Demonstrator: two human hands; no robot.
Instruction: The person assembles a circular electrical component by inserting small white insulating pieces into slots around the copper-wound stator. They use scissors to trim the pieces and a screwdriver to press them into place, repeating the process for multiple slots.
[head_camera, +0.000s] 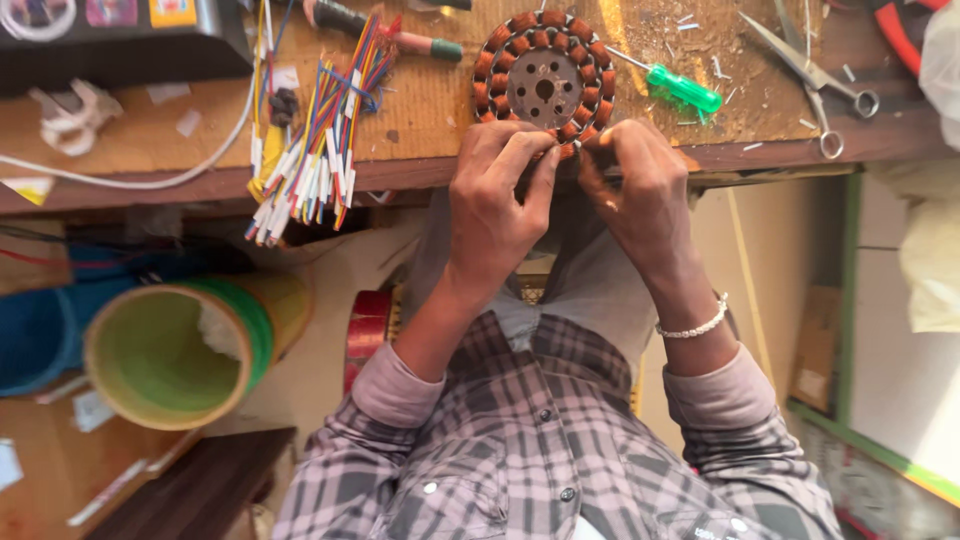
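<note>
Motor winding ring (543, 75): laid at the workbench (430, 110) edge, its near rim pinched by the curled fingers of left hand (497, 205) and right hand (640, 195). Green screwdriver (675, 88) and scissors (815, 75) just beside.

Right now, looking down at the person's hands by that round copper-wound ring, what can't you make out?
- Near edge of the wound ring, head view: covered by the left hand and right hand.
- What the fingertips pinch: hidden between the hands.
- Red-handled tool: cut off by the top edge.
- Dark box top left: cut off by the top edge.
- Scissors: blade tips run past the top edge.
</note>
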